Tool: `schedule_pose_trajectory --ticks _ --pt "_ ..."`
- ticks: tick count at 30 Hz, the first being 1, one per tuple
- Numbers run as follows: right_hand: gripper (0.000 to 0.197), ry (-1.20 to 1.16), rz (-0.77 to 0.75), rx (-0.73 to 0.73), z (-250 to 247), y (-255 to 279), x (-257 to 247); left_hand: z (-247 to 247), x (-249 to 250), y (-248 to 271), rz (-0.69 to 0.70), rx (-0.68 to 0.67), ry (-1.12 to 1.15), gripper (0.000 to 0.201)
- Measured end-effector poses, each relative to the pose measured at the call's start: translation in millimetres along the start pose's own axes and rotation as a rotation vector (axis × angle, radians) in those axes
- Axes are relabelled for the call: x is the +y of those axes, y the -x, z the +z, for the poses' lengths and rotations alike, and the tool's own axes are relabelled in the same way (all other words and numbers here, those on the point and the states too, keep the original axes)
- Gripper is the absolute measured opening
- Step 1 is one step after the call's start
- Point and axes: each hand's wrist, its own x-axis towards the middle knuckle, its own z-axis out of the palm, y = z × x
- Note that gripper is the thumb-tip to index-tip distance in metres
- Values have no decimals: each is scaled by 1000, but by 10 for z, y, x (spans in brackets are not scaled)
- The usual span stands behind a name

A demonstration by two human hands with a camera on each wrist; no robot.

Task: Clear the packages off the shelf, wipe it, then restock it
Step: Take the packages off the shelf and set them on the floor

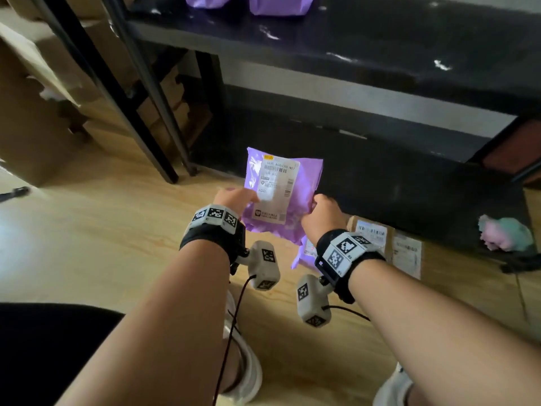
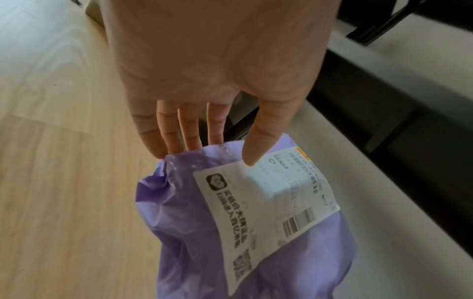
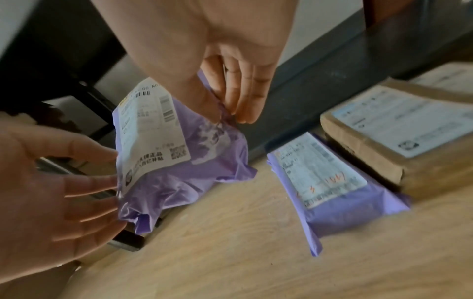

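Observation:
A purple mailer package (image 1: 301,194) with a white label hangs upright above the wooden floor, in front of the black shelf's low board (image 1: 395,183). My left hand (image 1: 237,200) holds its left edge, with the thumb on the label and straight fingers (image 2: 163,131) behind the bag. At the crumpled right edge, my right hand (image 3: 227,119) pinches the package (image 3: 204,172) between thumb and fingers. The shelf's upper board (image 1: 351,45) is dark and scuffed, and two purple packages (image 1: 281,4) lie at its back.
On the floor to the right lie a second purple package (image 3: 332,192) and a taped brown box (image 3: 396,131), with another parcel (image 1: 407,253) beside them. A pink and green cloth (image 1: 503,232) sits on the low board. Cardboard boxes (image 1: 35,127) stand at the left.

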Motion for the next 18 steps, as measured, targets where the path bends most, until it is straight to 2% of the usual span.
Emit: schedule_pose_trajectory --ticks 5,9,11,14,18 --pt "33 25 66 -107 426 -288 120 99 -344 -350 -139 -12 23 18" --pt "34 103 119 -186 686 -456 237 207 -544 -618 -215 -44 6 29" --pt "30 139 144 -219 767 -529 281 264 -599 -731 -228 -53 -37 33" --pt "29 188 181 -245 831 -639 347 348 -639 -836 -210 -29 -161 27" --pt "26 255 179 -276 827 -800 402 489 -667 -974 -182 -52 -342 37"
